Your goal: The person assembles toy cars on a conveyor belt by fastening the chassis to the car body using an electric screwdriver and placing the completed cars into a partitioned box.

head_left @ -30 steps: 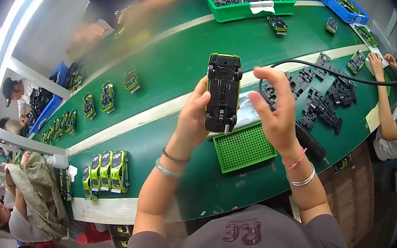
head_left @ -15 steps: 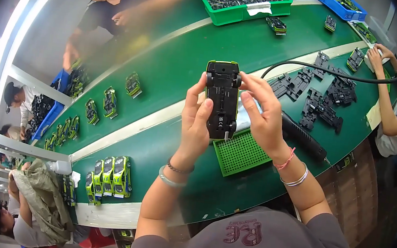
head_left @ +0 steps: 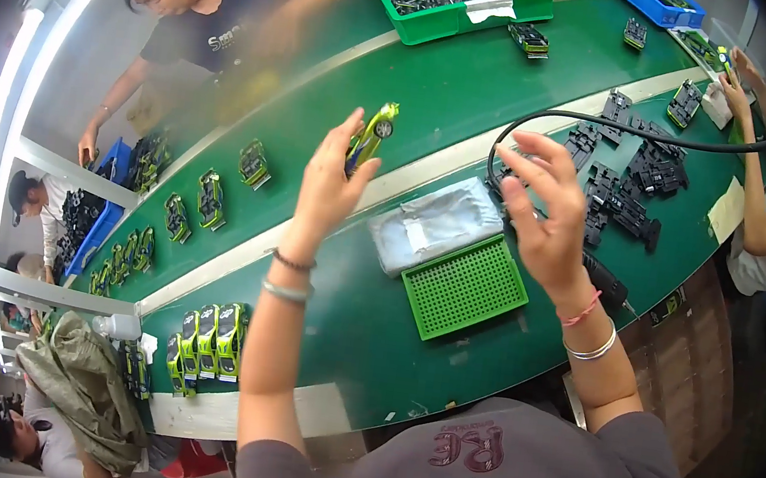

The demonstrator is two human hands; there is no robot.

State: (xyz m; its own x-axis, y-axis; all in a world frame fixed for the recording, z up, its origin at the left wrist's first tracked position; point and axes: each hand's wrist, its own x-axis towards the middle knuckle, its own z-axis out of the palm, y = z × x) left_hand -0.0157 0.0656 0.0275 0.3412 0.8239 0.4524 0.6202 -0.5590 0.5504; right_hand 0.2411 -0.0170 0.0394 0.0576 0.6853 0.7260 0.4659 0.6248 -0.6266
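A green and black toy car (head_left: 376,135) is tilted on its side in my left hand (head_left: 331,179), raised over the green work table (head_left: 349,351). My palm hides part of the car. My right hand (head_left: 550,208) is apart from it, fingers spread and holding nothing. Below that hand lies a black electric screwdriver (head_left: 602,279), partly covered by my wrist. Between my arms are a green perforated basket (head_left: 465,293) and a pale plastic-wrapped pad (head_left: 438,227) touching its far edge.
Black chassis parts (head_left: 658,169) lie to the right, with a black cable (head_left: 648,134) arching over. Finished-looking cars (head_left: 219,343) stand at left; others (head_left: 211,199) line the belt. A green crate (head_left: 469,23) of small parts sits at the back. Co-workers flank the table.
The car has gone from upright between both hands to tilted in my left hand, further left. My right hand has let go and moved right, uncovering the pad.
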